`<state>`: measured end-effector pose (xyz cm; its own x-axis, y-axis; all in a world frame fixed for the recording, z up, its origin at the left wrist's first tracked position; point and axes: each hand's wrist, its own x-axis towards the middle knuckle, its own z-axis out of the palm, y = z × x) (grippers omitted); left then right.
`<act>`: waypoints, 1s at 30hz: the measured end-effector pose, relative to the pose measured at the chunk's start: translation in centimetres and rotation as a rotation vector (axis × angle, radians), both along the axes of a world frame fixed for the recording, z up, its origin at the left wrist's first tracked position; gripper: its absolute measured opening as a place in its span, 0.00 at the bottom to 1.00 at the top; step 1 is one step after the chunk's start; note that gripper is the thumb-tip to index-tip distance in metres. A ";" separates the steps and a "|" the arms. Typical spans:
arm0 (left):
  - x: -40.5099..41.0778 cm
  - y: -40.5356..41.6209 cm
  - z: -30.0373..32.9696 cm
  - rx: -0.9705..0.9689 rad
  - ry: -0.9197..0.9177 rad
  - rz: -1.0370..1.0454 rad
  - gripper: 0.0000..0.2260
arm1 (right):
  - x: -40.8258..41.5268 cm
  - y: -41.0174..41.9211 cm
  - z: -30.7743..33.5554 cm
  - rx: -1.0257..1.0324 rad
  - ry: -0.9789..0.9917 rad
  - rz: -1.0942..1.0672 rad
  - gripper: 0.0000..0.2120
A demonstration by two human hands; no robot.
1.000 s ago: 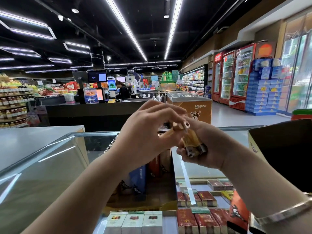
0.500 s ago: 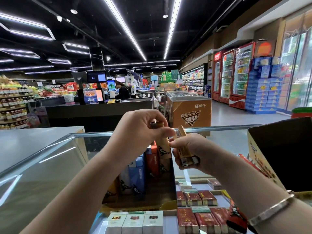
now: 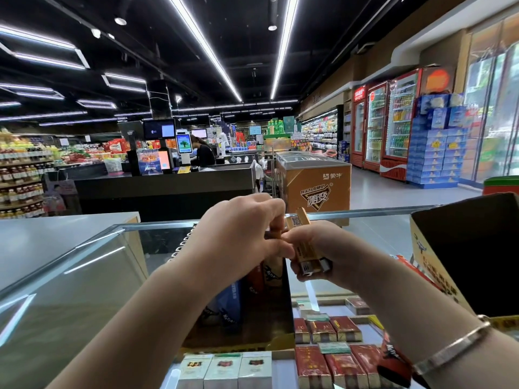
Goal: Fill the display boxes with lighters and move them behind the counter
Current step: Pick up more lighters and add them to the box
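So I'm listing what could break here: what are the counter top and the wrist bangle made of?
Counter top: apparently clear glass, glossy; ceiling lights reflect in it and cigarette packs show through it. Bangle: probably polished silver-coloured metal, given its bright sheen; which metal is unclear.

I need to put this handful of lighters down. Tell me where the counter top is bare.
Bare glass runs left of the open display box, up to the grey counter, which also looks bare. A narrower free strip lies behind the right hand, between the glass edge and the dark carton. Between the two boxes, where the left hand and the lighters meet, is crowded.
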<state>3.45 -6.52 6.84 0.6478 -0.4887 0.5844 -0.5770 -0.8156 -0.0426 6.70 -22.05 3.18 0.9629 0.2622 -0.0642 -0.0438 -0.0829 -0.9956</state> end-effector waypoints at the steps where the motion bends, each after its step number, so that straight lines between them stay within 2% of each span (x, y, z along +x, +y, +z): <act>1: 0.0 -0.1 0.0 0.032 0.015 0.008 0.15 | 0.0 0.0 0.0 0.005 -0.002 0.001 0.07; 5: 0.1 -0.8 -0.6 0.165 0.035 0.064 0.17 | 0.0 -0.1 -0.1 0.019 -0.019 -0.006 0.04; 10: 0.0 -1.0 -0.9 0.172 0.001 0.051 0.14 | -0.1 0.0 -0.1 0.010 -0.019 -0.005 0.04; 14: 0.0 0.2 -0.3 0.098 0.102 -0.009 0.05 | -0.1 -0.1 0.1 0.031 -0.003 0.005 0.04; 19: 0.7 1.3 0.2 -0.030 0.203 -0.058 0.09 | -0.1 -0.2 0.3 0.054 0.009 0.000 0.03; 23: 1.0 1.2 -0.2 -0.053 0.183 -0.059 0.07 | -0.2 -0.6 0.8 0.193 0.014 0.028 0.08; 26: 1.1 1.3 -0.4 -0.140 0.212 -0.113 0.04 | -0.3 -1.1 1.6 0.233 0.000 0.033 0.04; 30: 0.7 0.8 -0.3 -0.234 0.126 -0.188 0.09 | -0.6 -1.3 2.1 0.365 0.057 0.010 0.07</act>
<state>4.18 -5.71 6.58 0.6332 -0.4691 0.6156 -0.7076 -0.6732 0.2148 6.11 -23.32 5.27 0.9576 0.2874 -0.0184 -0.1013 0.2764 -0.9557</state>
